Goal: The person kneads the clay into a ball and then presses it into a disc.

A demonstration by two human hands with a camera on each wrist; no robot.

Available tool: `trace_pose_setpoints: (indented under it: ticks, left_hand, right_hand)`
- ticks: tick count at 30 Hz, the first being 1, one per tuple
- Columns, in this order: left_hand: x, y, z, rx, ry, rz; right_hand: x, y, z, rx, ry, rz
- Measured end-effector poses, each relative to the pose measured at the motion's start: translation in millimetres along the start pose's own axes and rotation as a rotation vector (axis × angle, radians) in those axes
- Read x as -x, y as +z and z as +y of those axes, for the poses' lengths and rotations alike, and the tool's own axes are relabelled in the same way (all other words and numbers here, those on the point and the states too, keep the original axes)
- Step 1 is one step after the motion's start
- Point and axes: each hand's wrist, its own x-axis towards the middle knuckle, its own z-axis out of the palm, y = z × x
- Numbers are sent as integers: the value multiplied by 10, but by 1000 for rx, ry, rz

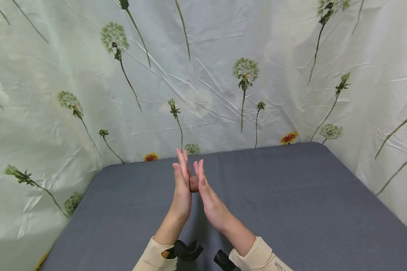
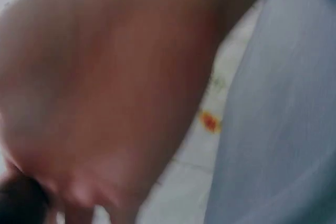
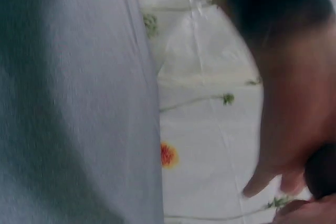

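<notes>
Between two upright palms sits a small brown lump (image 1: 194, 184), rounded and clay-like. My left hand (image 1: 181, 194) presses it from the left with straight fingers pointing up and away. From the other side my right hand (image 1: 211, 205) presses against it, its fingers also straight. Both hands are above the grey table. In the left wrist view the palm (image 2: 110, 87) is large and blurred, with the dark lump (image 2: 21, 200) at the lower left corner. The right wrist view has the lump (image 3: 321, 171) dark at the right edge, against the right palm (image 3: 296, 103). The palms partly hide the lump.
A grey cloth-covered table (image 1: 285, 195) spreads under the hands. Behind it and at both sides hangs a pale curtain (image 1: 207, 94) printed with dandelions. Black wrist devices (image 1: 188, 251) sit by the beige sleeves (image 1: 259, 256).
</notes>
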Motion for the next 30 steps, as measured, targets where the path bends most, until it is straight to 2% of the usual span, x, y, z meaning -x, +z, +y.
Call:
trace_pose_setpoints:
  ticks: [3, 7, 9, 12, 14, 17, 20, 22, 26, 30]
  left_hand:
    - [-27, -33, -81, 9, -43, -2]
    - [46, 92, -183, 2, -65, -92]
    - [99, 168, -180, 0, -62, -148]
    - [141, 203, -90, -14, -27, -183]
    - [112, 141, -14, -24, 3, -160]
    - [26, -14, 58, -40, 24, -73]
    - [-42, -132, 48, -55, 9, -11]
    - [-58, -149, 10, -85, 5, -5]
    - [6, -46, -92, -169, 20, -75]
    - [118, 89, -110, -204, 58, -169]
  right_hand:
    - [20, 51, -36, 43, -40, 24]
    - [13, -78, -104, 100, -104, 124]
    - [-5, -189, -109, 93, -100, 148]
    - [-31, -277, -58, 46, -54, 115]
    - [-35, -238, -15, 3, -30, 69]
    - [-20, -85, 30, -31, -30, -5]
    - [12, 35, 18, -21, -51, -42]
    - [24, 48, -7, -5, -73, -31]
    - [10, -61, -75, 9, -102, 47]
    - [-36, -196, -60, -18, -59, 88]
